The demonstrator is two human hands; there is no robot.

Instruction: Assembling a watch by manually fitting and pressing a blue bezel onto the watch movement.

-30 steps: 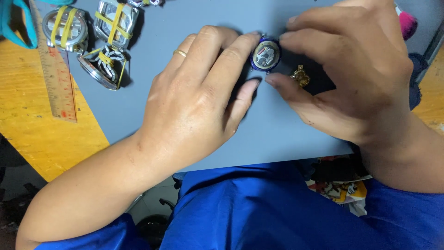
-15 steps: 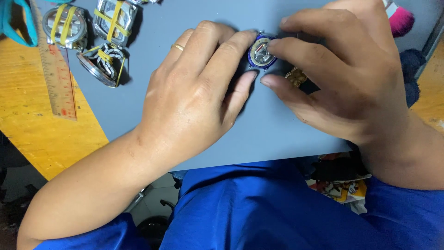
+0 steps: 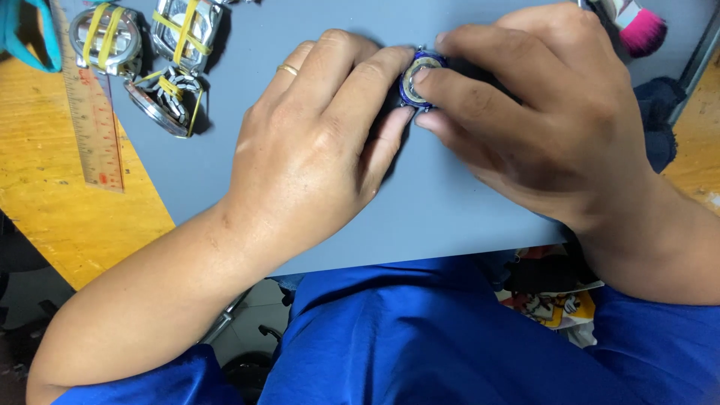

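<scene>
between both hands (image 3: 450, 135), round blue piece (image 3: 417, 79) half-hidden.

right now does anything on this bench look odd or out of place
Nothing looks spilled or broken. Both hands, left hand and right hand, pinch a small round blue piece on the grey mat. The metal parts at the mat's corner are wrapped in yellow rubber bands.

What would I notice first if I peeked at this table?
First, two hands meeting in the middle of the grey mat: the left hand and right hand pinch a small round blue-rimmed watch case between their fingertips. Next, at top left, three watch parts wrapped in yellow rubber bands, beside a wooden ruler on the yellow table.
</scene>
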